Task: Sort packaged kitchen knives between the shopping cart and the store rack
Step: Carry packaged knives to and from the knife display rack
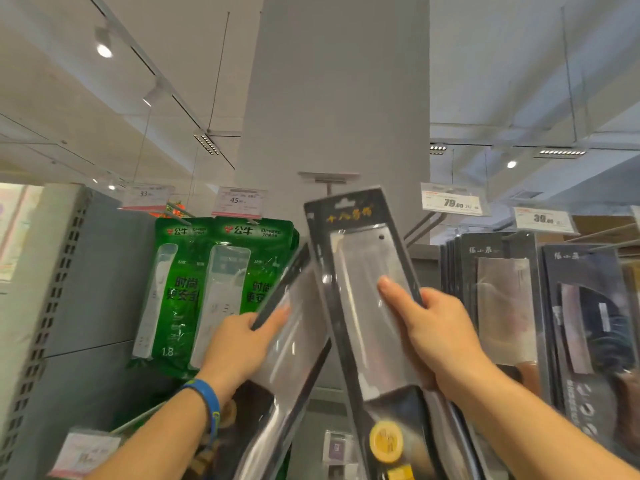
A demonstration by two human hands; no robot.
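The right hand (436, 330) is gripping a cleaver pack (360, 265) mid-card, thumb flat on the blister, holding it up before the rack (104, 289). The left hand (242, 344) is pinching a second pack (294, 341), seemingly another cleaver, by its left edge, just beside. Both should be handling stiff, slick, bottom-heavy (steel inside), so gripping low is suiting them. The 79.00 tag (453, 202) and 39.00 tag (543, 219) are reading clearly; green packs (221, 271) are showing 公牛.
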